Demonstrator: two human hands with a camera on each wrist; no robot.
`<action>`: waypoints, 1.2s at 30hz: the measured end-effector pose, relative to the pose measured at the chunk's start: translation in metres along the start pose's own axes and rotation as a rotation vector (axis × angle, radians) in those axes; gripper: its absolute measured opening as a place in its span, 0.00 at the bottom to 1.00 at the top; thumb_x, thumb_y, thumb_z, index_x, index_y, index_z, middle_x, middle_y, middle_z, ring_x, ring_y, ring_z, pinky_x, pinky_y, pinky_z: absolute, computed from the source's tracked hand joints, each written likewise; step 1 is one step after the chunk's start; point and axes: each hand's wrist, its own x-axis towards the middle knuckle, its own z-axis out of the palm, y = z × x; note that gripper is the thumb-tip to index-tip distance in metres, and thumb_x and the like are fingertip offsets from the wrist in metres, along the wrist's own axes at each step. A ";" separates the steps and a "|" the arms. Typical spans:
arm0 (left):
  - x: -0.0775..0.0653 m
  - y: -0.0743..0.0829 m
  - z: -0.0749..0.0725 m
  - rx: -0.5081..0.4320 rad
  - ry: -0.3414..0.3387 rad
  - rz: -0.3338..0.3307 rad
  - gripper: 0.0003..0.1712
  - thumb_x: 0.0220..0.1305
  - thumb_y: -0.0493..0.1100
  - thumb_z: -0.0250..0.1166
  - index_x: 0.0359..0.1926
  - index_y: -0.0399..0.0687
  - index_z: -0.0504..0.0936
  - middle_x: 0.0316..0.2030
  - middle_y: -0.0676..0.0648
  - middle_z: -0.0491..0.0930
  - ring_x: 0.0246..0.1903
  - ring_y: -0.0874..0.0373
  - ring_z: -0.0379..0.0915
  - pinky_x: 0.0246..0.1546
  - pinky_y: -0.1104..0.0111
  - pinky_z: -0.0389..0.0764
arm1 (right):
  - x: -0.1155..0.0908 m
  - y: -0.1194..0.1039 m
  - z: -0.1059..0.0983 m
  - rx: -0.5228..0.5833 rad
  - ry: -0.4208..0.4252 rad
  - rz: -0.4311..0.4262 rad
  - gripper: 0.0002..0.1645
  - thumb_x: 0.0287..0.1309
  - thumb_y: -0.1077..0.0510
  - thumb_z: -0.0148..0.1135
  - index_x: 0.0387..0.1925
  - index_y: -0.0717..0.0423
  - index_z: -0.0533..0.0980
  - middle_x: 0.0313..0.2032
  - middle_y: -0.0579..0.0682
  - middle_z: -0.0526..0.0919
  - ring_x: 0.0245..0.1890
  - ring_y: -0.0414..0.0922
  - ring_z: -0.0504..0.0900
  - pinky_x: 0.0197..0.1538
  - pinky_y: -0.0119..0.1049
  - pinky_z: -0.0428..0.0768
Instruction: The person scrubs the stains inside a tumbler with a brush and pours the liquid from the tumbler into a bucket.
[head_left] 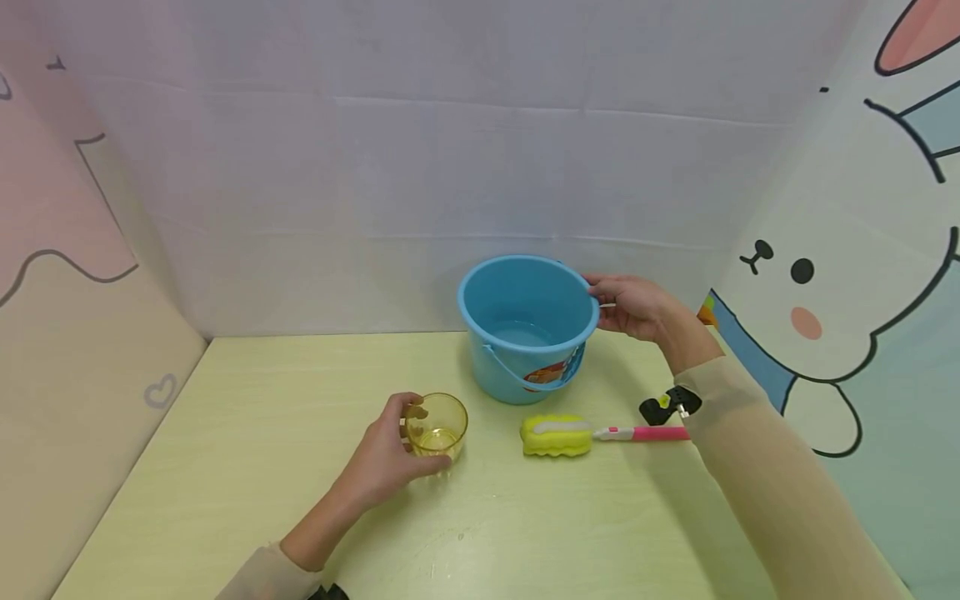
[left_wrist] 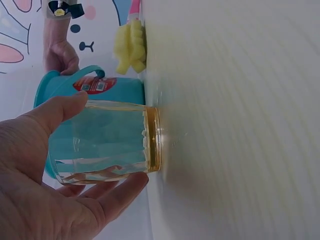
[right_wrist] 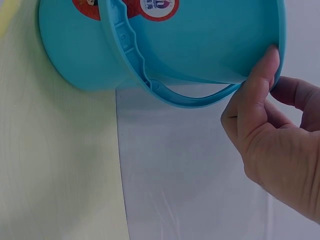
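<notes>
An amber-tinted clear glass (head_left: pixel 437 429) stands upright on the table, with a thin ring of it resting on the surface. My left hand (head_left: pixel 386 458) holds it from the left, thumb on the near side and fingers on the far side, as the left wrist view (left_wrist: pixel 102 142) also shows. Behind and to the right is a blue plastic bucket (head_left: pixel 495 367) with its handle hanging down at the front. The fingers and thumb of my right hand (head_left: pixel 637 308) pinch the bucket's rim on its right side. A little clear liquid seems to lie at the bucket's bottom.
A yellow sponge brush (head_left: pixel 557 436) with a pink and white handle (head_left: pixel 652 433) lies in front of the bucket, partly under the right forearm. Small wet spots mark the pale table (head_left: pixel 247 467). A white cloth wall (head_left: pixel 337 208) rises behind the bucket.
</notes>
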 end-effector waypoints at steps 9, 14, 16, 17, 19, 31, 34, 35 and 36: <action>-0.002 0.003 0.004 -0.001 -0.006 -0.006 0.56 0.46 0.45 0.89 0.71 0.44 0.67 0.61 0.42 0.79 0.55 0.44 0.80 0.53 0.55 0.84 | 0.000 0.000 0.000 -0.006 0.005 0.003 0.32 0.84 0.56 0.50 0.82 0.54 0.60 0.54 0.56 0.76 0.40 0.44 0.84 0.47 0.34 0.88; -0.003 0.002 0.006 -0.003 -0.009 0.001 0.56 0.46 0.45 0.89 0.72 0.45 0.66 0.61 0.42 0.78 0.55 0.44 0.80 0.53 0.55 0.84 | -0.001 0.000 -0.001 -0.008 0.000 0.004 0.32 0.84 0.56 0.50 0.82 0.54 0.60 0.54 0.56 0.76 0.41 0.44 0.84 0.47 0.34 0.88; -0.003 0.003 0.006 -0.008 -0.011 0.000 0.57 0.45 0.44 0.89 0.72 0.45 0.66 0.61 0.42 0.78 0.56 0.44 0.80 0.54 0.54 0.84 | -0.001 0.000 -0.002 -0.008 -0.001 0.003 0.32 0.84 0.56 0.50 0.82 0.54 0.60 0.54 0.56 0.76 0.41 0.44 0.84 0.47 0.34 0.88; -0.003 0.003 0.006 -0.009 -0.011 -0.001 0.57 0.45 0.44 0.89 0.73 0.45 0.66 0.62 0.42 0.77 0.56 0.43 0.80 0.54 0.53 0.84 | -0.001 0.000 -0.002 -0.009 -0.001 0.002 0.33 0.84 0.56 0.50 0.83 0.54 0.60 0.55 0.56 0.75 0.41 0.45 0.84 0.48 0.34 0.88; -0.004 0.004 0.007 -0.013 -0.015 -0.005 0.58 0.45 0.44 0.89 0.73 0.45 0.66 0.62 0.41 0.77 0.58 0.43 0.79 0.56 0.53 0.84 | -0.002 0.001 -0.003 -0.011 0.003 -0.001 0.32 0.84 0.55 0.51 0.82 0.53 0.60 0.55 0.56 0.75 0.42 0.45 0.84 0.48 0.35 0.88; -0.009 0.012 -0.004 -0.020 -0.011 -0.015 0.54 0.60 0.65 0.78 0.78 0.50 0.63 0.69 0.43 0.74 0.62 0.41 0.77 0.63 0.47 0.79 | -0.015 0.006 -0.007 -0.139 0.023 -0.058 0.34 0.84 0.45 0.50 0.78 0.61 0.64 0.52 0.57 0.75 0.45 0.47 0.83 0.50 0.37 0.87; -0.010 0.013 -0.010 -0.022 0.011 0.020 0.50 0.66 0.66 0.73 0.78 0.50 0.63 0.70 0.42 0.73 0.66 0.40 0.74 0.65 0.47 0.77 | -0.022 0.007 -0.005 -0.237 0.046 -0.085 0.37 0.83 0.41 0.49 0.78 0.61 0.63 0.52 0.60 0.73 0.45 0.48 0.81 0.51 0.39 0.87; -0.010 0.013 -0.012 -0.016 0.021 0.037 0.48 0.68 0.66 0.72 0.77 0.49 0.63 0.70 0.42 0.73 0.67 0.40 0.73 0.66 0.46 0.77 | -0.025 0.008 -0.005 -0.268 0.056 -0.094 0.37 0.83 0.40 0.49 0.78 0.61 0.63 0.51 0.61 0.72 0.45 0.49 0.81 0.51 0.40 0.88; -0.010 0.012 -0.014 -0.011 0.033 0.053 0.48 0.69 0.65 0.71 0.77 0.48 0.63 0.70 0.42 0.73 0.68 0.39 0.73 0.66 0.47 0.76 | -0.028 0.008 -0.004 -0.295 0.066 -0.104 0.38 0.83 0.40 0.49 0.78 0.60 0.63 0.51 0.62 0.72 0.44 0.49 0.81 0.51 0.42 0.88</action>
